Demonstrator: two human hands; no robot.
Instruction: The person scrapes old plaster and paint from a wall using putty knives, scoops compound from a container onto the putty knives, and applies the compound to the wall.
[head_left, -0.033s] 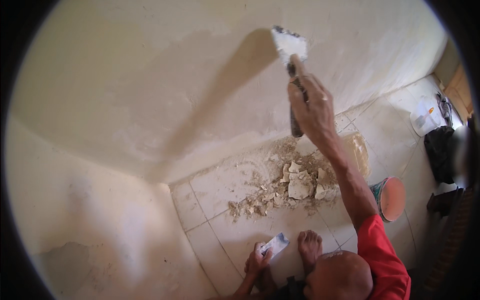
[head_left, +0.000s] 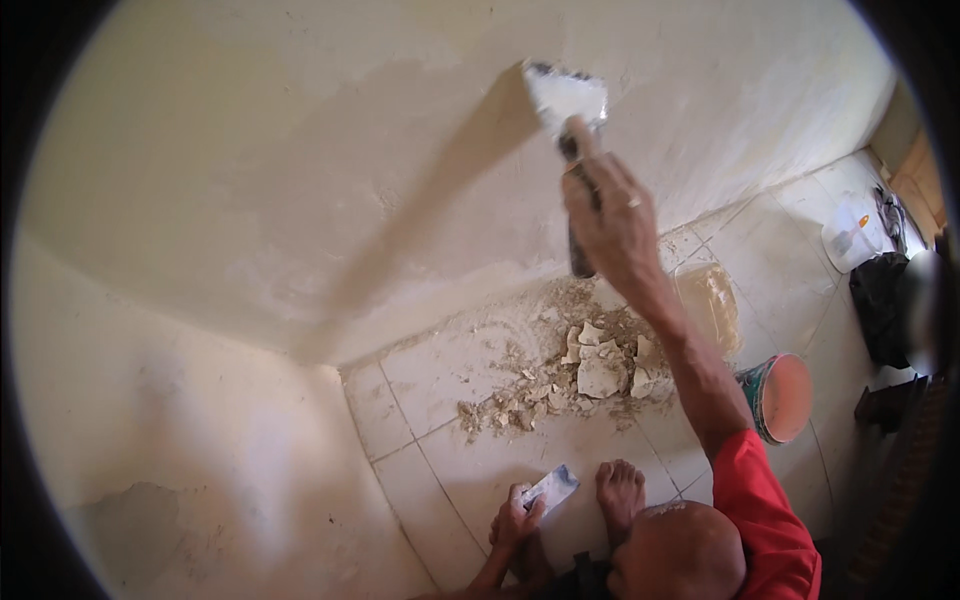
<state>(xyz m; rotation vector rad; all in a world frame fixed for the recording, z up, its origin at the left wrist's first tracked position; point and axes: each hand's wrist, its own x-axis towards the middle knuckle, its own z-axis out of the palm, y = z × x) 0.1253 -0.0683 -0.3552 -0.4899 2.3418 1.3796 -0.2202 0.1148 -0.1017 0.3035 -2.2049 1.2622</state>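
Scraper [head_left: 566,98] + R hand [head_left: 615,215] shifted slightly L. R fingers wrapped round handle [head_left: 580,258]; blade beyond fingertips, long axis pointing up from bottom edge of wall [head_left: 350,150]. L hand [head_left: 515,520], farther off, grips flat tool [head_left: 554,487] over floor [head_left: 480,465].

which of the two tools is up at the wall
The dark-handled putty knife in the right hand: it is up at the wall, while the flat tool in the left hand is low over the floor.
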